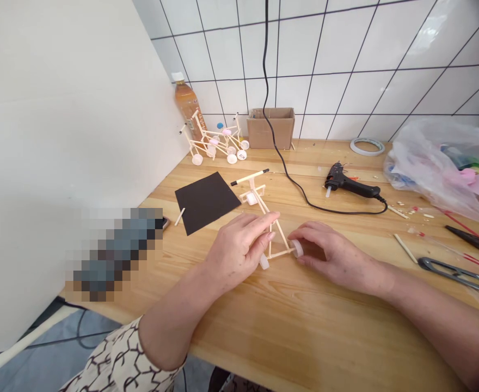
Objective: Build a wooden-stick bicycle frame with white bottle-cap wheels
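A small tricycle model [282,235] made of wooden sticks lies on the table in front of me. My left hand [233,245] is closed on its frame, thumb and fingers over the left stick. Between the thumb and fingers of my right hand [337,253] is the white round wheel [298,249] at the model's right rear corner. Another white wheel [264,262] shows below my left fingers. Toward the wall, the model has a front wheel [251,198] and a stick handlebar [250,177] with black ends.
Similar finished tricycle models [219,144] stand by a drink bottle [188,100] and a cardboard box [271,129]. A black sheet [207,202] lies left. Rightward are a glue gun [351,184] with its cord, a tape roll [367,146], a plastic bag [439,169] and thread snips [455,275].
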`<control>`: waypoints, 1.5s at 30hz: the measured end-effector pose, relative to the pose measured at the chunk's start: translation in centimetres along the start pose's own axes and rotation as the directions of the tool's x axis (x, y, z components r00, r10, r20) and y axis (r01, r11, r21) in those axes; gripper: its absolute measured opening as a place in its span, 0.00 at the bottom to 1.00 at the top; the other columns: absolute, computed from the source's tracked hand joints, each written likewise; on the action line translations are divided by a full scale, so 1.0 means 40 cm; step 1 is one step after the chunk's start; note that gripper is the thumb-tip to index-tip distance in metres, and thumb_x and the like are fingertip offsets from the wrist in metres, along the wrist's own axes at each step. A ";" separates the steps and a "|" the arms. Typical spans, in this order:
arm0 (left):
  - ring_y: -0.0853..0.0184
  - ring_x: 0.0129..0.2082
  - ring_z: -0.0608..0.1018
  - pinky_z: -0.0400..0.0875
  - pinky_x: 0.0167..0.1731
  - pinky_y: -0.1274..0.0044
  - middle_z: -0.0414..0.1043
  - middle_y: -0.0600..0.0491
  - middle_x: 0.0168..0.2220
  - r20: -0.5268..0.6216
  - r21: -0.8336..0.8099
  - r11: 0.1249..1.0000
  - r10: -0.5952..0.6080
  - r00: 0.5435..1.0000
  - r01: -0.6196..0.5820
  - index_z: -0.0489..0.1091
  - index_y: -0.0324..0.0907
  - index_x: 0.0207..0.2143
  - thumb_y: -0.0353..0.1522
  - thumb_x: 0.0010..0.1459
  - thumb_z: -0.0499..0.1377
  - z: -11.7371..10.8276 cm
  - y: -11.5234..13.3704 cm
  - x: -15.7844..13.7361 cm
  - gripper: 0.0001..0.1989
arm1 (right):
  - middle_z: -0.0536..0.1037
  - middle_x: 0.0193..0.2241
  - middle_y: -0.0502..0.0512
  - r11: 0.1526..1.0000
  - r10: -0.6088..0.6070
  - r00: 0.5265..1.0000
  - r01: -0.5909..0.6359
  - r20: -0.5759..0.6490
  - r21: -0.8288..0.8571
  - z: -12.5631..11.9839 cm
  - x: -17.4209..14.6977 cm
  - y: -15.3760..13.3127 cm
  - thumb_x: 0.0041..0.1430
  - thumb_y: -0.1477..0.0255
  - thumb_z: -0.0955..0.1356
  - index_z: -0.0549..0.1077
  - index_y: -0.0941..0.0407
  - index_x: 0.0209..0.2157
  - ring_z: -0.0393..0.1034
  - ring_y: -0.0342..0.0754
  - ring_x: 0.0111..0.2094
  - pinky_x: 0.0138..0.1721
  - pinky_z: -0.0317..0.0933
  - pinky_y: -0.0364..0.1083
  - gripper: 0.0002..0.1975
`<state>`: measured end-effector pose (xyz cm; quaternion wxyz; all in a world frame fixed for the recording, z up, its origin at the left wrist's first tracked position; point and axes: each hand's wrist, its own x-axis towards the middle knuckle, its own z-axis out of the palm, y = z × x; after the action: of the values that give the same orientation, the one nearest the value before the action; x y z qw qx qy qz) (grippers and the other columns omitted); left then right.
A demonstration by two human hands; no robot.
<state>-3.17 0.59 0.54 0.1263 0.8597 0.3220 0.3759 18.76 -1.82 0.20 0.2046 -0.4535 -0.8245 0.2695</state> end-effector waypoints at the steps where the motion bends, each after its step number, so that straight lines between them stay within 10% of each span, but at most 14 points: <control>1: 0.67 0.35 0.75 0.73 0.36 0.73 0.75 0.49 0.35 -0.001 -0.002 1.000 0.004 1.000 -0.004 0.67 0.38 0.50 0.27 0.60 0.54 0.000 0.000 0.000 0.15 | 0.73 0.37 0.56 1.000 0.001 1.000 -0.001 0.001 0.001 0.000 0.000 0.000 0.54 0.77 0.65 0.70 0.55 0.41 0.67 0.49 0.40 0.43 0.62 0.50 0.12; 45: 0.68 0.35 0.76 0.73 0.37 0.73 0.75 0.50 0.34 0.001 -0.020 1.000 0.007 1.000 -0.007 0.66 0.38 0.51 0.28 0.60 0.54 0.001 -0.001 -0.006 0.16 | 0.73 0.38 0.56 1.000 -0.002 1.000 0.002 0.002 -0.026 0.005 -0.002 0.005 0.53 0.76 0.66 0.70 0.56 0.41 0.67 0.50 0.40 0.43 0.60 0.51 0.12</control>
<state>-3.27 0.50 0.36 0.1337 0.8598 0.3151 0.3790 18.80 -1.86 -0.07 0.1982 -0.4549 -0.8286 0.2593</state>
